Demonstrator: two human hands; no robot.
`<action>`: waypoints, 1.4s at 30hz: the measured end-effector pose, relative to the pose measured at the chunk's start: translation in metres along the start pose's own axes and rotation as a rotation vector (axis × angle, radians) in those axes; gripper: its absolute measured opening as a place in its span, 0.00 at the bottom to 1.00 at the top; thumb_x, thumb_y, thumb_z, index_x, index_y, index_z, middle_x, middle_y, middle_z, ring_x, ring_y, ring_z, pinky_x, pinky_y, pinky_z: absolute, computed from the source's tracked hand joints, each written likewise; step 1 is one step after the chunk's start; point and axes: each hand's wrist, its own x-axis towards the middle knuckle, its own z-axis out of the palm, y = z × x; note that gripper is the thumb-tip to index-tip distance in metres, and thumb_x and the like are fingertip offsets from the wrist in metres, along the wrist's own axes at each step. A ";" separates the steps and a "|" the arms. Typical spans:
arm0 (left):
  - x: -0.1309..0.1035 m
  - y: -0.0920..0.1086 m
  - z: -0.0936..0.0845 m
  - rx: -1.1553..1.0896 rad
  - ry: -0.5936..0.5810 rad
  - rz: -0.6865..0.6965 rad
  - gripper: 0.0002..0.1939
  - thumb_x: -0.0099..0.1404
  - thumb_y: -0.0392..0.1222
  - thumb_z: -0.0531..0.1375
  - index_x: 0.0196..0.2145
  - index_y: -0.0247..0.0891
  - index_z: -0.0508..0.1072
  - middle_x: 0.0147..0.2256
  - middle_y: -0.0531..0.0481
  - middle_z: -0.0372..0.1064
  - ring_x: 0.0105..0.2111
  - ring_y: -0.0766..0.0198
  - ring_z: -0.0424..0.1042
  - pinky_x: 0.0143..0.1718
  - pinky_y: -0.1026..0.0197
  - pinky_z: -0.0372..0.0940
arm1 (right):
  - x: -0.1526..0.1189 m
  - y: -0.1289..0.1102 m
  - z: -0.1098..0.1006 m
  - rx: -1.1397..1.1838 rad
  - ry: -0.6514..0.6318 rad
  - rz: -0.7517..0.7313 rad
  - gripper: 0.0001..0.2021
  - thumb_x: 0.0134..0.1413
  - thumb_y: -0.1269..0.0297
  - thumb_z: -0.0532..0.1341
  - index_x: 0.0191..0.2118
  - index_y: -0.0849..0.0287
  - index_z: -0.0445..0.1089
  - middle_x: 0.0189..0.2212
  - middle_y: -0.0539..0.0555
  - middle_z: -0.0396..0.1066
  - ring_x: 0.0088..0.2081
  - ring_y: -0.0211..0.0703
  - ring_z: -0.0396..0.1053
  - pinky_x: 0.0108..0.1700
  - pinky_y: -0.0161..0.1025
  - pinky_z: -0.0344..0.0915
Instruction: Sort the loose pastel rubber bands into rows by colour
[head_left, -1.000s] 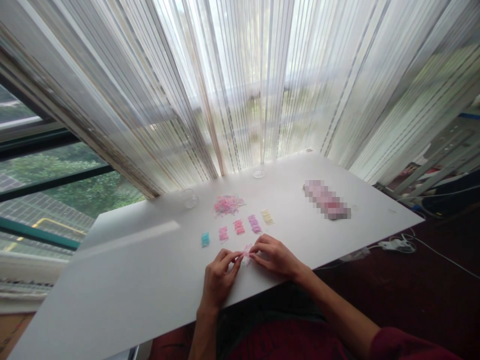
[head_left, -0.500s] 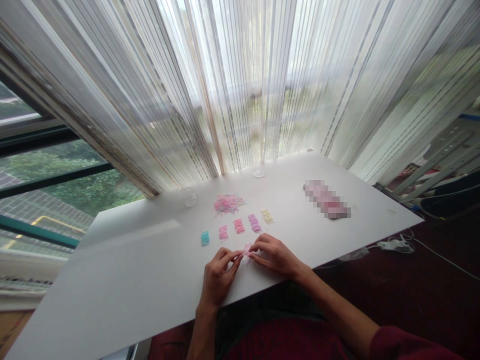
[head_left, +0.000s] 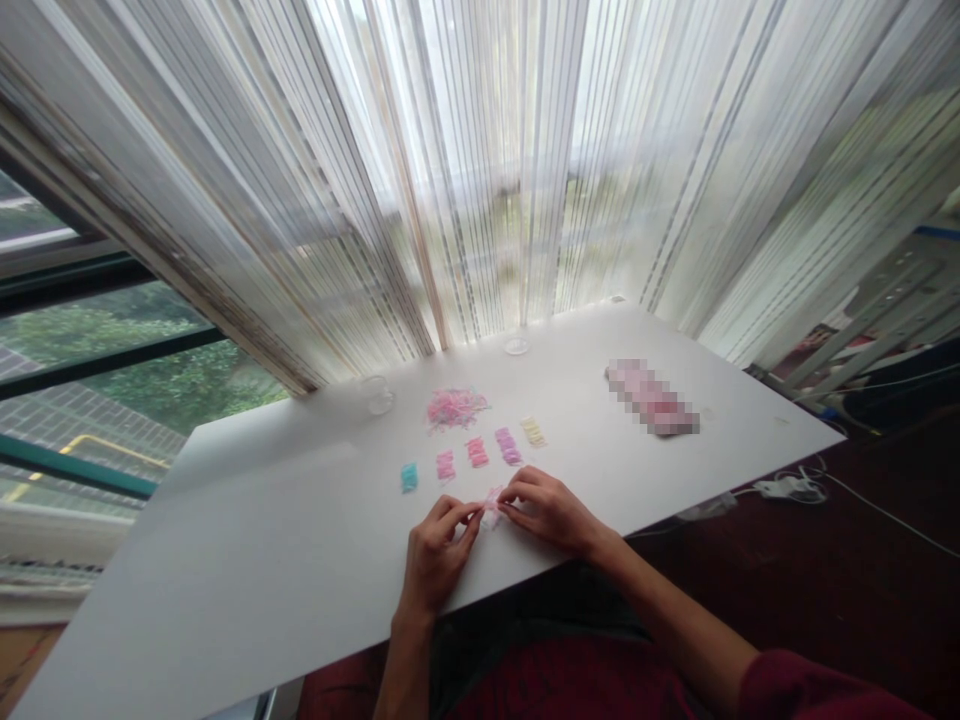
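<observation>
Pinched between thumb and fingers, my left hand (head_left: pixel 439 550) holds the left side of a small pink piece (head_left: pixel 492 506). My right hand (head_left: pixel 546 510) pinches its right side, just above the white table. Beyond my hands lie small sorted groups of thin pieces: teal (head_left: pixel 409 477), light pink (head_left: pixel 445 466), coral pink (head_left: pixel 477 452), purple (head_left: pixel 508 446) and pale yellow (head_left: pixel 533 432). Farther back is a loose pile of mixed pink pieces (head_left: pixel 456 407). What exactly the pink piece is remains too small to tell.
On the white table (head_left: pixel 262 560) stand a clear round object (head_left: pixel 377 398) at the back left and a clear dish (head_left: pixel 517 346) at the back. A blurred pink flat object (head_left: pixel 652 398) lies on the right. Curtains (head_left: pixel 480 180) hang behind, and a white cable (head_left: pixel 784 488) runs beyond the right edge.
</observation>
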 end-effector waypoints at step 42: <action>0.053 -0.008 0.015 0.199 0.122 -0.274 0.07 0.65 0.41 0.63 0.38 0.44 0.83 0.29 0.54 0.68 0.25 0.67 0.66 0.30 0.65 0.60 | 0.003 -0.003 -0.002 -0.022 0.057 0.125 0.05 0.63 0.70 0.61 0.37 0.57 0.75 0.32 0.53 0.71 0.33 0.41 0.70 0.39 0.38 0.70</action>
